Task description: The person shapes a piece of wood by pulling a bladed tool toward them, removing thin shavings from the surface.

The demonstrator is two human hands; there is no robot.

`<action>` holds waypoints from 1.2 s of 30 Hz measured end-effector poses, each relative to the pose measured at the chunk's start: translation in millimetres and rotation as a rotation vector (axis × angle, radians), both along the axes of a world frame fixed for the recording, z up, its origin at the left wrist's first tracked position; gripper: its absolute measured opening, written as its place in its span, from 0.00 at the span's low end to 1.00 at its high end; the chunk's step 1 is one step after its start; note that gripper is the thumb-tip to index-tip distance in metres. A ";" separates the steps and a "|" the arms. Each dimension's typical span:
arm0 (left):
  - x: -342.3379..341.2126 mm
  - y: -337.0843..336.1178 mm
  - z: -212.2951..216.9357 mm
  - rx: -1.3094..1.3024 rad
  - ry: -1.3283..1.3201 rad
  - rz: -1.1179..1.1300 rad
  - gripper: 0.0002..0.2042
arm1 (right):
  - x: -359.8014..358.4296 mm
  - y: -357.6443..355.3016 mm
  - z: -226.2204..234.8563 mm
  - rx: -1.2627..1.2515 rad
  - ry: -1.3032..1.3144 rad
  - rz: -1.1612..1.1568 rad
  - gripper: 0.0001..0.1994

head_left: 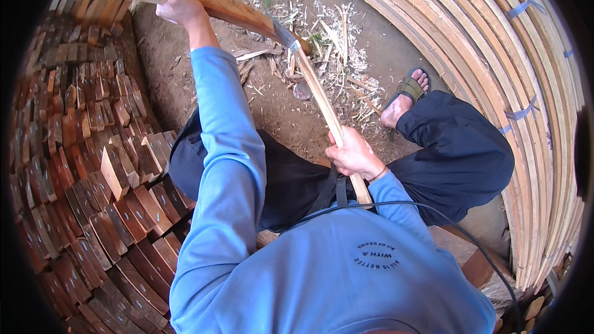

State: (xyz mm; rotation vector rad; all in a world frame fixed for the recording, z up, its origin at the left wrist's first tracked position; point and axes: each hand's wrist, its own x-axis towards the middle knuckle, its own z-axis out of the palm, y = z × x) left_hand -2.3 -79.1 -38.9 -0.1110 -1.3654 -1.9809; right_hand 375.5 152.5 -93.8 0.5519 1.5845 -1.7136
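In the head view, the left hand [182,5] is closed around a curved piece of wood [241,11], thick and orange-brown, broad toward its far end, with a small dark spot there. At its near end sits a grey, metal-looking part [284,34], which meets a stick [318,89]; how they join is hard to tell. The stick is slim, pale and straight-sided, slanting over the ground [173,74] to the person's waist. The right hand [356,153] grips it low down. Wood shavings [352,49] lie beyond.
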 end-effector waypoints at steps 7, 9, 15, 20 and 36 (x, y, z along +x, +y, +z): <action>11.1 17.7 7.8 0.000 0.021 0.048 0.13 | -36.9 -8.7 -19.0 -0.101 -0.004 -0.025 0.12; 14.6 21.5 8.2 -0.007 0.053 0.012 0.13 | -28.9 -17.9 -15.3 -0.067 -0.004 -0.071 0.12; 1.4 42.3 6.4 -0.102 0.036 0.008 0.13 | -18.2 -6.2 -8.8 -0.071 -0.028 -0.075 0.12; 2.8 66.9 13.7 -0.142 -0.055 0.044 0.12 | -39.4 5.7 -17.1 -0.143 -0.056 -0.096 0.12; -33.2 47.5 7.6 -0.116 -0.113 0.080 0.12 | -15.2 0.9 -5.5 -0.006 -0.004 -0.032 0.11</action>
